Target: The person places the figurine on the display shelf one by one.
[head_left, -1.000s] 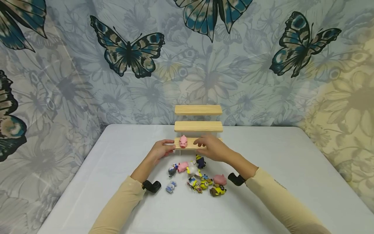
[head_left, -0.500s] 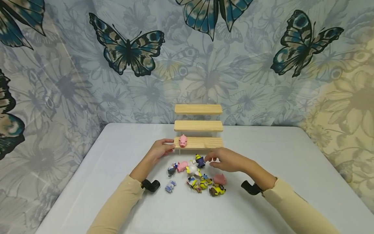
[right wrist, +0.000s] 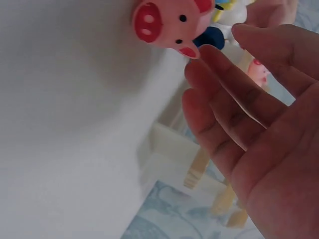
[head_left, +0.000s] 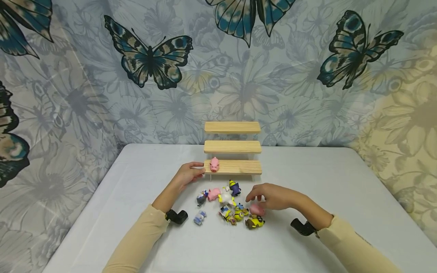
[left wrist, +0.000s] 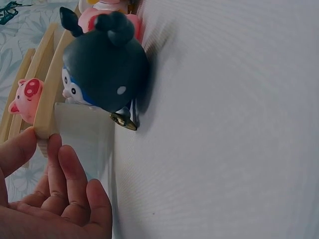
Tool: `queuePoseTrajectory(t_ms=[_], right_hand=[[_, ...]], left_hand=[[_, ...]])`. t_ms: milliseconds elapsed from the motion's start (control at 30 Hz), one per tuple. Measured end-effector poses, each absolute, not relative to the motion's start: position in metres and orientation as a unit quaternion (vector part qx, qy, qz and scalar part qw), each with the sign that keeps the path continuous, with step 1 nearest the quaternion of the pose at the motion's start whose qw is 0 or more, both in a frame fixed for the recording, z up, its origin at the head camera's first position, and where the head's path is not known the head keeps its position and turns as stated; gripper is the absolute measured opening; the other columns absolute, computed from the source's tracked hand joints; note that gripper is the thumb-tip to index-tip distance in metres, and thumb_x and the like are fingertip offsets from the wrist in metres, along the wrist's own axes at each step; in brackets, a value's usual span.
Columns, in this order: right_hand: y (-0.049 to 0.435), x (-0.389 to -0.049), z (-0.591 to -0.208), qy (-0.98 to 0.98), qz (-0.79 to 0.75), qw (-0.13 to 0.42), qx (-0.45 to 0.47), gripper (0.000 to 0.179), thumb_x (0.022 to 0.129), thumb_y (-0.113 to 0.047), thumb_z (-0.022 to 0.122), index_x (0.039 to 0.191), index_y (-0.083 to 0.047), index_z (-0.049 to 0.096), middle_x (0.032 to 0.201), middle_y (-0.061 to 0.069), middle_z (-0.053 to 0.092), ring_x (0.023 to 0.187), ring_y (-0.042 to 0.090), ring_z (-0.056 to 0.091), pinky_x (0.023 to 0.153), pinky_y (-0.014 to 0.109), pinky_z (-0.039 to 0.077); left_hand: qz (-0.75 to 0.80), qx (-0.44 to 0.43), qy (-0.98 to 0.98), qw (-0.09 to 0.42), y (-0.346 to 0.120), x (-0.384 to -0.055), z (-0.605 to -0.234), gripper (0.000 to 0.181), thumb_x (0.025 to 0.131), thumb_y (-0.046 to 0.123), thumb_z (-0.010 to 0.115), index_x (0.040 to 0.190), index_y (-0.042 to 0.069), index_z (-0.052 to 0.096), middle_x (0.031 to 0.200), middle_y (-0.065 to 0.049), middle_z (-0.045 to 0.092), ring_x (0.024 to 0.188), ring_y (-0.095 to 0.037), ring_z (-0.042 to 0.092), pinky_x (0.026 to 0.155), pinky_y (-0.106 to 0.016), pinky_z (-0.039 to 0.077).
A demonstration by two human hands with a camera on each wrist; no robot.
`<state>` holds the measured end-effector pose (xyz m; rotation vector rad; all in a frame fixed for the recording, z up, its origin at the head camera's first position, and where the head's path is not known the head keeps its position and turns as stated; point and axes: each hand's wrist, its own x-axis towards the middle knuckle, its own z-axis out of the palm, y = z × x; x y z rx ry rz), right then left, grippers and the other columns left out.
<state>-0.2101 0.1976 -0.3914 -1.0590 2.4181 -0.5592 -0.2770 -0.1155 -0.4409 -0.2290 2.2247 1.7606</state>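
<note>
At far left, pinches the end of the lowest shelf (head_left: 239, 167) of a wooden stand (head_left: 233, 146) between thumb and forefinger of the left hand (head_left: 187, 175), with the remaining fingers loosely bent. Runs that stand's long axis left to right, parallel to the far edge of the desk (head_left: 307, 167). Below the hand, on the desk, a small blue-and-white figure (head_left: 200, 217) and a dark grey figure (head_left: 201, 198). On the lowest shelf, near its left end, an upright pink pig (head_left: 214, 164), snout toward the person. In front of the stand, in a loose cluster on the desk: another pig (head_left: 213, 194), a white-and-yellow figure (head_left: 225, 198), a purple-clad figure (head_left: 234, 188), several yellow-and-blue figures (head_left: 239, 215) and a yellow-and-brown figure (head_left: 255, 222). At the cluster's right side, on the desk, the rightmost pig (head_left: 255, 209), long axis roughly sideways, snout toward the left edge of the right wrist view. Farthest right, holds the right hand (head_left: 273, 196) spread beside that pig, fingers slightly bent, thumb apart; cannot tell whether touching its ear.
</note>
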Motion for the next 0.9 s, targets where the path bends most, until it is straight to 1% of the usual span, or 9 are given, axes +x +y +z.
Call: queuePoseTrajectory(t_ms=[100,233,300,400,600,667,900], right_hand=[[0.2,-0.207,-0.395,0.872,-0.2,0.224,-0.385,0.035,0.087,0.005,0.058,0.116,-0.011,0.069,0.108,0.0,0.066,0.09,0.009,0.058,0.078,0.028,0.049],[0.201,-0.204,-0.397,0.878,-0.195,0.237,-0.368,0.037,0.084,0.004,0.064,0.116,-0.013,0.069,0.106,-0.003,0.064,0.09,0.009,0.057,0.079,0.028,0.048],[0.202,-0.204,-0.398,0.882,-0.193,0.242,-0.356,0.039,0.081,0.003,0.067,0.116,-0.013,0.069,0.104,-0.004,0.063,0.088,0.009,0.056,0.077,0.026,0.047],[0.203,-0.202,-0.4,0.886,-0.19,0.242,-0.346,0.038,0.08,0.0,0.07,0.116,-0.014,0.069,0.102,-0.005,0.062,0.084,0.009,0.055,0.074,0.025,0.046],[0.207,-0.2,-0.403,0.891,-0.194,0.222,-0.346,0.038,0.08,-0.01,0.076,0.117,-0.013,0.068,0.1,-0.006,0.062,0.079,0.008,0.053,0.071,0.023,0.044],[0.207,-0.199,-0.405,0.892,-0.199,0.215,-0.345,0.04,0.079,-0.011,0.077,0.117,-0.012,0.068,0.1,-0.006,0.062,0.079,0.008,0.053,0.07,0.023,0.044],[0.208,-0.193,-0.41,0.892,-0.207,0.195,-0.352,0.045,0.075,-0.003,0.075,0.119,-0.013,0.068,0.109,-0.005,0.062,0.087,0.007,0.055,0.075,0.026,0.047]], left_hand=[[0.611,-0.081,0.774,0.148,-0.115,-0.277,-0.441,0.04,0.092,0.022,0.068,0.129,0.01,0.061,0.091,0.001,0.071,0.089,-0.013,0.067,0.074,-0.025,0.047],[0.611,-0.082,0.773,0.148,-0.115,-0.277,-0.441,0.04,0.092,0.021,0.068,0.129,0.009,0.061,0.09,0.002,0.071,0.087,-0.012,0.066,0.072,-0.024,0.047],[0.612,-0.083,0.773,0.148,-0.114,-0.277,-0.441,0.039,0.092,0.021,0.068,0.129,0.009,0.061,0.09,0.002,0.07,0.087,-0.012,0.066,0.072,-0.024,0.047],[0.612,-0.085,0.772,0.15,-0.114,-0.278,-0.441,0.039,0.092,0.022,0.068,0.129,0.01,0.061,0.09,0.002,0.07,0.087,-0.012,0.066,0.072,-0.024,0.047],[0.612,-0.089,0.771,0.152,-0.114,-0.279,-0.44,0.04,0.092,0.022,0.068,0.129,0.011,0.061,0.089,0.003,0.069,0.087,-0.012,0.065,0.072,-0.024,0.046],[0.613,-0.089,0.771,0.15,-0.114,-0.279,-0.44,0.039,0.091,0.022,0.068,0.129,0.011,0.061,0.088,0.003,0.069,0.086,-0.012,0.065,0.072,-0.024,0.046],[0.609,-0.083,0.775,0.147,-0.114,-0.277,-0.44,0.039,0.092,0.021,0.067,0.129,0.009,0.061,0.089,0.003,0.071,0.086,-0.011,0.066,0.072,-0.024,0.046]])
